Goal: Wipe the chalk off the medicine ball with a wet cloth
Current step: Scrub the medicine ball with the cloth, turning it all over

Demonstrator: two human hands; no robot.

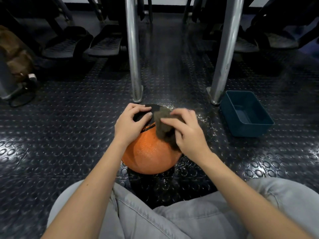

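The medicine ball sits on the studded black rubber floor, just in front of the person's knees in grey trousers. Its near side is orange and its top carries a black panel with a few orange marks, too small and too covered to read.

The left hand lies on the upper left of the ball, its grip curled over the black panel with the fingertips pressed against it. The right hand is on the upper right. Its grip is closed on a crumpled brown-grey cloth, bunched between thumb and fingers, and the cloth lies against the ball's top where the black meets the orange.

Small bright drops speckle the floor to the right of the ball. Further right stands a dark blue plastic tub, apart from the ball. Behind the ball 2 shiny metal legs rise from the floor. Ribbed black pedals show at the back left.
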